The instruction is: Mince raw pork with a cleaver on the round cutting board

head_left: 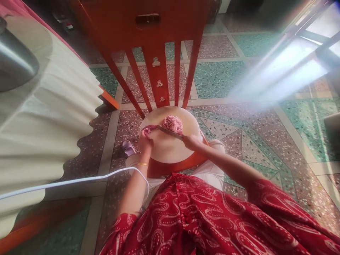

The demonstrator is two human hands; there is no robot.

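A round pale cutting board (170, 150) rests on the seat of a red-brown chair. Toward its far side sits a heap of chopped pink meat (172, 124). My right hand (193, 142) is closed around the handle of a knife (170, 132), whose blade points left across the board, just in front of the heap. At the board's left edge, my left hand (147, 141) is closed on a strip of raw meat (151, 129). The knife's tip reaches the strip's right end; whether the blade touches it I cannot tell.
The slatted chair back (156, 78) rises beyond the board. On the left stands a table with a cream cloth (66, 92) and a metal vessel (16, 60). A white cord (79, 181) crosses over my left forearm. A lilac slipper (128, 148) lies on the tiled floor.
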